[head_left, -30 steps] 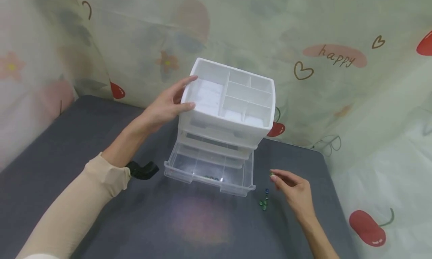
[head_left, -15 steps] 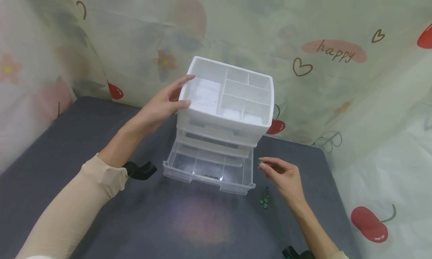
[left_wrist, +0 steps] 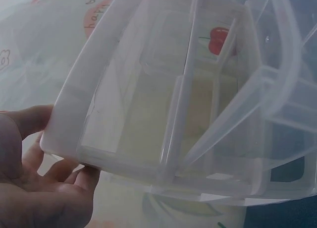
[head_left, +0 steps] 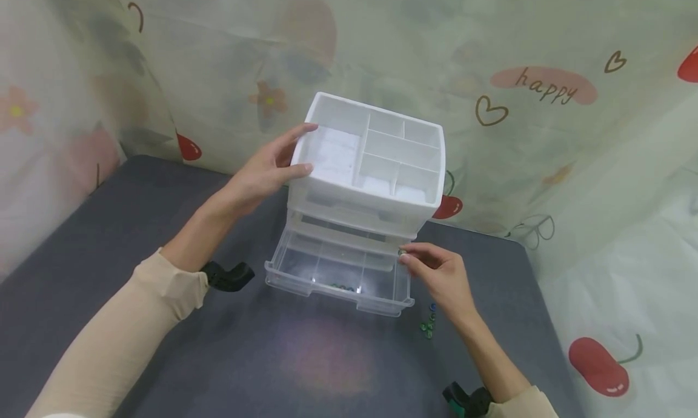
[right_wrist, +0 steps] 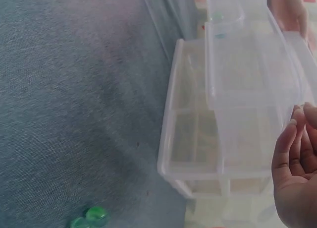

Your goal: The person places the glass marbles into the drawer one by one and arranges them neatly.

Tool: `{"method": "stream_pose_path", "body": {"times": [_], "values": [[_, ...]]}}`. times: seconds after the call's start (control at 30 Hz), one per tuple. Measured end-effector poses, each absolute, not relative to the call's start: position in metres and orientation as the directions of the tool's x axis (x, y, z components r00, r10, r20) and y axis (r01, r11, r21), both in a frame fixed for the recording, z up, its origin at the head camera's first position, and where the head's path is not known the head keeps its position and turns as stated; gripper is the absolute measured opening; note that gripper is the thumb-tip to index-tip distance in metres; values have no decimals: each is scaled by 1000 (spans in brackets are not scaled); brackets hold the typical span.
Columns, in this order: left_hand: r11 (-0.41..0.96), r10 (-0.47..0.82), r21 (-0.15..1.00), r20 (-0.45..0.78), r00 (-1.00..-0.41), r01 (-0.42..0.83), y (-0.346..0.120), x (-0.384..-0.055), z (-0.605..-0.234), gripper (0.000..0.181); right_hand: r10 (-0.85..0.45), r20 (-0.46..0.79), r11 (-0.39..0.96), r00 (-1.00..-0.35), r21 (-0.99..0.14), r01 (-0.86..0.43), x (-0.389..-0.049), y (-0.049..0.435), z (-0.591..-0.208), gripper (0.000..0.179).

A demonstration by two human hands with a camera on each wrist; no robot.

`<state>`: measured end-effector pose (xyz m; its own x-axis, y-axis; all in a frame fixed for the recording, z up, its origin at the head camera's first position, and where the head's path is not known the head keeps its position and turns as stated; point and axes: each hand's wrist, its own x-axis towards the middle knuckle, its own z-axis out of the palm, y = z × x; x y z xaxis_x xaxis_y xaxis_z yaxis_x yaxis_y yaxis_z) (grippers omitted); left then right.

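Observation:
A white desktop drawer organizer with a divided top tray stands on the table. My left hand grips its upper left side, fingers and thumb around the corner; the left wrist view shows the curled fingers against the wall. The clear bottom drawer is pulled out, with several small green marbles near its front. Between thumb and forefinger, my right hand pinches a small greenish marble over the drawer's right edge. In the right wrist view the fingertips hide the marble.
Several loose green marbles and a blue one lie on the dark grey table, right of the drawer. A printed cloth hangs behind the table. Black wrist straps show on both arms.
My right hand has moved left and away from me with the marble, from above the loose marbles to the drawer's right edge. The left hand keeps its grip on the organizer.

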<state>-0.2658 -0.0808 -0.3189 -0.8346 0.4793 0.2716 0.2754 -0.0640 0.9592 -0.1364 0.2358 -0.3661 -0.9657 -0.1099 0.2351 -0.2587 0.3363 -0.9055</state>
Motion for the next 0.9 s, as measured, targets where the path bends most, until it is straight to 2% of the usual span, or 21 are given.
{"method": "stream_pose_path", "body": {"times": [0.47, 0.73, 0.9], "values": [[-50, 466, 954, 285, -837, 297, -83, -264, -319, 58, -100, 215, 413, -972, -879, -237, -145, 214, -351, 21], [-28, 470, 961, 256, -845, 276, -86, -252, -307, 60, -181, 242, 383, -953, -875, -295, -152, 199, -349, 19], [-42, 483, 954, 281, -829, 298, -83, -258, -312, 61, -215, 245, 384, -946, -869, -312, -159, 194, -350, 19]]}}
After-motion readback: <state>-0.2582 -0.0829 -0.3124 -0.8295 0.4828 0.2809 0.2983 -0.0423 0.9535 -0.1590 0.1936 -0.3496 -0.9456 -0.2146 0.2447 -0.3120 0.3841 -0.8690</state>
